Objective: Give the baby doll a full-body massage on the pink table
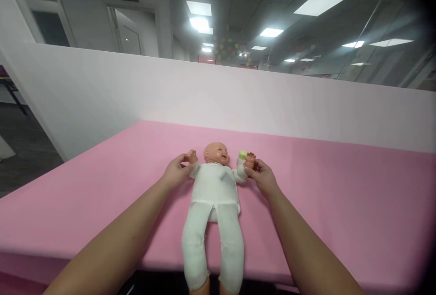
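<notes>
A baby doll (214, 195) in a white one-piece suit lies on its back on the pink table (340, 204), head away from me, legs hanging over the near edge. My left hand (176, 171) grips the doll's arm on the left side, near its small fist. My right hand (262, 177) grips the doll's other arm at the wrist. A small bottle with a green cap (241, 158) stands or lies right beside that doll hand; I cannot tell whether my fingers touch it.
A white partition wall (238, 100) runs along the far side of the table and down the left. Dark floor (23, 149) lies off the table's left edge. Beyond the partition are a doorway and ceiling lights.
</notes>
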